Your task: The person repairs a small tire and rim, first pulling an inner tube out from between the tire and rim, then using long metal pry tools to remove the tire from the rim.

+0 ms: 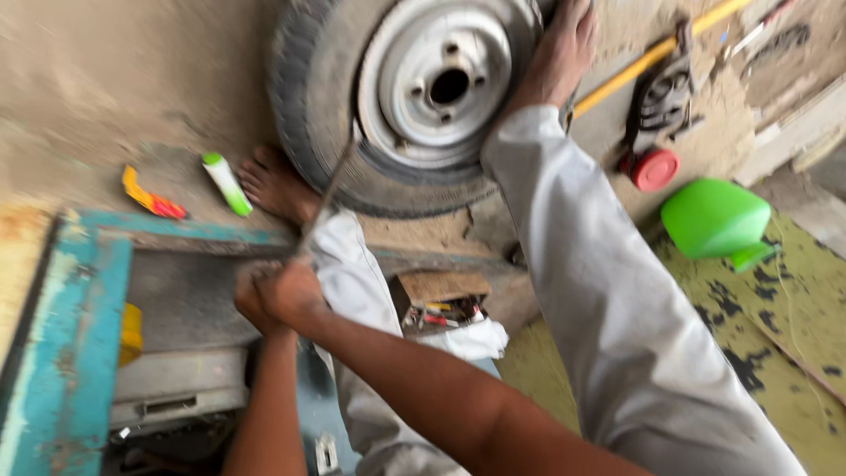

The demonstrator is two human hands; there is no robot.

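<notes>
A tyre (310, 106) on a pale steel rim (436, 84) lies on the dusty ground ahead of me. A thin metal bar (328, 196) runs from the rim's lower left edge down to my hands. My left hand (254, 301) and my right hand (295, 289) are clasped together around the bar's near end. Both forearms are bare. My bare foot (273, 182) rests against the tyre's lower left. My other leg, in grey cloth, reaches to the tyre's right edge, where its foot (562, 51) presses on the rubber.
A green-and-white tube (226, 183) and an orange-yellow tool (152, 199) lie left of the tyre. A jack with a red wheel (656, 115) and yellow handle (648, 55) stands at right, near a green plastic object (716, 219). A teal frame (70, 335) is at lower left.
</notes>
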